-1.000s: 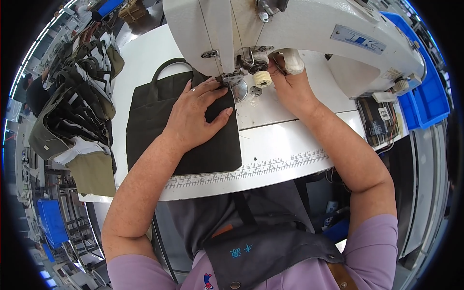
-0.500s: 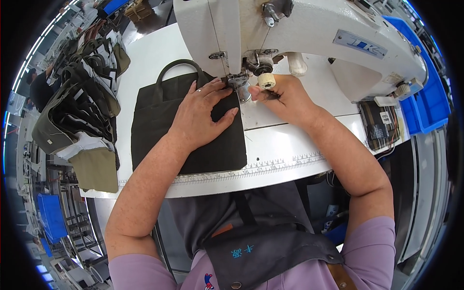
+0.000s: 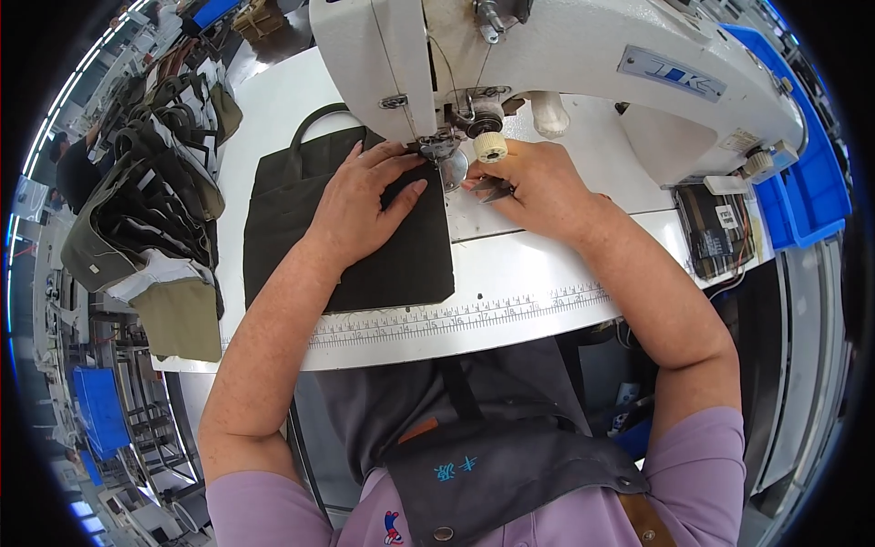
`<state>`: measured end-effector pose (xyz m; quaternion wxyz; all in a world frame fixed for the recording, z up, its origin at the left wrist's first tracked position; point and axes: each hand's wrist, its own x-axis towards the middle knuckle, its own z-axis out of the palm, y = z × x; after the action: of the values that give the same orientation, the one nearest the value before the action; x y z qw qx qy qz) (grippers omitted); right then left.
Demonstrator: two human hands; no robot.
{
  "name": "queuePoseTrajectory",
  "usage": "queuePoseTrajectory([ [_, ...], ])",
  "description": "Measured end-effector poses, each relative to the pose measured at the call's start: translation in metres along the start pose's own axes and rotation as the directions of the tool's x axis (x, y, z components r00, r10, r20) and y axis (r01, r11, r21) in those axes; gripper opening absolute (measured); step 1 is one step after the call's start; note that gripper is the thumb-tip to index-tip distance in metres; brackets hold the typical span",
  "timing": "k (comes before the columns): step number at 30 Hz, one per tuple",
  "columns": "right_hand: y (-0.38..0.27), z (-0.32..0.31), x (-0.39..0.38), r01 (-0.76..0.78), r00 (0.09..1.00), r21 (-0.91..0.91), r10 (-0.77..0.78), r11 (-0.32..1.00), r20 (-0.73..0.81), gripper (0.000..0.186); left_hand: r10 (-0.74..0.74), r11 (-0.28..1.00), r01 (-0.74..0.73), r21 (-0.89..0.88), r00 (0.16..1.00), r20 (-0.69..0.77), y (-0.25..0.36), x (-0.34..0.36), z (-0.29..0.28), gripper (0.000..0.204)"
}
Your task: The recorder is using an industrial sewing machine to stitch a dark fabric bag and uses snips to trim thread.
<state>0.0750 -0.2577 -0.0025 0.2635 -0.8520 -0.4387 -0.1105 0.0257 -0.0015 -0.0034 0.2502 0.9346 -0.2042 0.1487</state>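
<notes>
A dark olive fabric bag [image 3: 365, 273] with a looped handle [image 3: 297, 146] lies flat on the sewing machine's white table. Its upper right edge sits at the presser foot and needle area [image 3: 439, 146]. My left hand [image 3: 360, 196] rests open on the bag, fingers spread, with the fingertips close to the presser foot. Just right of the needle, my right hand [image 3: 547, 191] is closed round small metal thread snips [image 3: 495, 190], whose blades show below the cream knob [image 3: 490, 147]. Part of the handle is hidden behind the machine head [image 3: 374, 73].
The sewing machine arm [image 3: 583, 55] spans the table's far side. A measuring scale [image 3: 456, 319] runs along the front edge. At the left hangs a pile of similar bag pieces [image 3: 137, 210]. A blue bin [image 3: 807, 201] and a dark striped pouch [image 3: 714, 232] are at the right.
The bag has shifted slightly away, and more of its handle is behind the machine head. My left hand has moved along with it. The snips' blades now show more clearly in my right hand.
</notes>
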Motion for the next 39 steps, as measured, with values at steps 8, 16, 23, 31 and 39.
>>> queuePoseTrajectory([
  [8, -0.006, 0.0, -0.002, 0.047, 0.995, -0.086, -0.055, 0.995, -0.085, 0.036, 0.137, 0.99, -0.136, 0.029, 0.99, -0.025, -0.001, -0.001, 0.0, 0.021],
  [16, -0.012, -0.002, -0.003, 0.014, 0.986, -0.291, 0.035, 0.957, 0.16, 0.056, 0.101, 0.994, -0.101, 0.033, 0.995, 0.001, -0.005, 0.002, 0.0, 0.021],
  [23, -0.007, -0.002, -0.008, 0.052, 0.997, -0.151, -0.043, 0.987, 0.062, 0.049, 0.052, 0.997, -0.055, 0.051, 0.998, 0.045, -0.008, 0.002, 0.0, 0.02],
  [31, 0.001, 0.003, -0.008, 0.106, 0.994, -0.16, -0.106, 0.981, 0.007, 0.029, 0.023, 0.999, -0.024, 0.026, 1.0, 0.006, -0.007, 0.003, 0.005, 0.019],
  [39, -0.01, -0.002, -0.016, 0.237, 0.968, -0.015, -0.235, 0.971, 0.09, 0.036, 0.278, 0.924, -0.263, 0.276, 0.961, -0.014, 0.017, -0.01, -0.025, 0.021],
])
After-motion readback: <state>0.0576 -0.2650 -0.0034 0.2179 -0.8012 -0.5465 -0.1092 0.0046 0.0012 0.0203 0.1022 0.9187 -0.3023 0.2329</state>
